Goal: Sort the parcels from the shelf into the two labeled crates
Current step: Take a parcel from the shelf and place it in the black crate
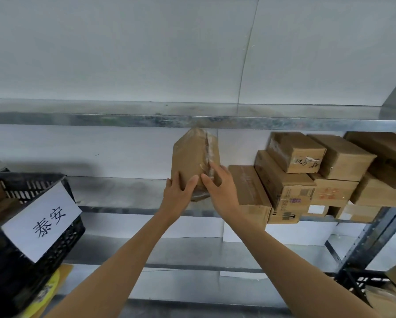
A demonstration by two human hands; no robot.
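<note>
Both grips close on the lower end of a brown cardboard parcel [190, 154]: the left grip [178, 191] holds its bottom corner, and the right grip [221, 189] has a finger along the wrinkled clear tape seam. The parcel stands on end, tilted, over the galvanised metal shelf [123, 191]. Stacked cardboard boxes [307, 177] crowd the shelf just to the right, their printed labels too blurred to read. At left, a black lattice plastic crate [20, 271] carries a white paper label [42, 222] reading 泰安. Another black crate [357, 283] sits at lower right.

A crate [61, 244] left, stacked parcels [295, 175] right on shelf [123, 191], lone parcel [192, 154] between.
</note>
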